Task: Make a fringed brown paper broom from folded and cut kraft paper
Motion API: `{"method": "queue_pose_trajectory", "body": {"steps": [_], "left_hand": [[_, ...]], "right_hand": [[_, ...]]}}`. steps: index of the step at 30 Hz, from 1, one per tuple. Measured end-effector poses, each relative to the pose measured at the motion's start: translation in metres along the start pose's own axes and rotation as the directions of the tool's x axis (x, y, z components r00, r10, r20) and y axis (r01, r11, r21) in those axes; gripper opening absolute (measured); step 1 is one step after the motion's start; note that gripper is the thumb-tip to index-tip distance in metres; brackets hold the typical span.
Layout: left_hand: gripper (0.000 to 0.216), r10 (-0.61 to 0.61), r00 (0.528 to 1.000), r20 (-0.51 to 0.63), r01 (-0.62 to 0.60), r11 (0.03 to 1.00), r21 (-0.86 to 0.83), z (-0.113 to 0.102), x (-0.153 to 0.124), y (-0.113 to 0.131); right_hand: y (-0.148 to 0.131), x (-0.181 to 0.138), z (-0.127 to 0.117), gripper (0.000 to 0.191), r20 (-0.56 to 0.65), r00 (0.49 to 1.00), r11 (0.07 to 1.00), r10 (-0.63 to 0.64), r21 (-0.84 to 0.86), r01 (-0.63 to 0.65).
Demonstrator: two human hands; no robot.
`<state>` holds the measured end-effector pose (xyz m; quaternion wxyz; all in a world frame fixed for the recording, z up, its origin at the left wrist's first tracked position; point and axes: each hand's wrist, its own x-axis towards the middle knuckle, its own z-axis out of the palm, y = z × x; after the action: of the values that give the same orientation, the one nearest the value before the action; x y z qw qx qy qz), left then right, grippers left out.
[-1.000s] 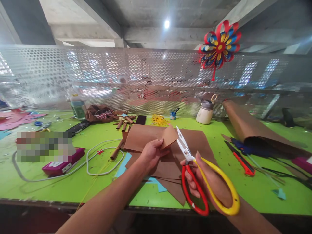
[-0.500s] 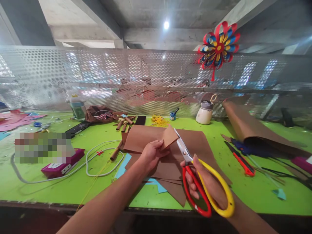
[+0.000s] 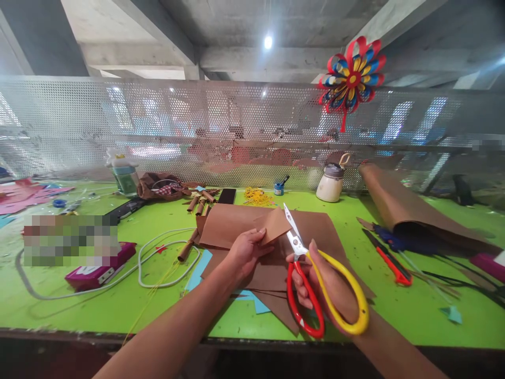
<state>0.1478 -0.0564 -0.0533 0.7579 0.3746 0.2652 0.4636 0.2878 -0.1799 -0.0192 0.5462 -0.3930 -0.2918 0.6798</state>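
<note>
Between its thumb and fingers my left hand [image 3: 248, 249] pinches a small piece of brown paper [image 3: 275, 224]. My right hand [image 3: 311, 279] grips a pair of scissors [image 3: 296, 243] with one red and one yellow handle loop. The blades are parted at the right edge of the small piece; whether paper lies between them is hard to see. Below both hands, larger brown paper sheets [image 3: 315, 226] lie on the green table [image 3: 150, 316], partly curled. Light blue paper [image 3: 256, 302] shows from under them.
At the left are a purple power strip [image 3: 100, 266], a white cable [image 3: 169, 284] and rolled brown paper tubes [image 3: 187, 246]. Toward the back stand a phone [image 3: 227, 196], yellow strings [image 3: 256, 197] and a white bottle [image 3: 330, 184]. A red utility knife [image 3: 394, 266] and rolled brown paper [image 3: 418, 210] lie right.
The scissors have shifted slightly left and up, and their blades now stand further apart. The small paper piece has tilted flatter in my left hand, which stays nearly in place.
</note>
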Motion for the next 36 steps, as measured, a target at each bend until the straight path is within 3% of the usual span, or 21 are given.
{"method": "queue_pose_trajectory", "body": {"steps": [15,27,36], "left_hand": [[0.009,-0.01,1.0,-0.026,0.01,1.0,0.005,0.003,-0.001,0.002],[0.007,-0.009,1.0,-0.022,0.009,1.0,0.015,0.005,-0.002,0.001],[0.013,-0.007,1.0,-0.016,0.008,0.999,0.043,0.005,-0.002,0.001]], "right_hand": [[0.007,0.005,-0.008,0.049,-0.037,0.999,0.995,-0.007,-0.102,0.003],[0.005,0.014,-0.004,0.047,0.037,0.999,0.999,-0.04,0.012,0.039],[0.0,0.016,-0.012,0.048,0.001,0.998,0.993,-0.064,-0.098,0.064]]}}
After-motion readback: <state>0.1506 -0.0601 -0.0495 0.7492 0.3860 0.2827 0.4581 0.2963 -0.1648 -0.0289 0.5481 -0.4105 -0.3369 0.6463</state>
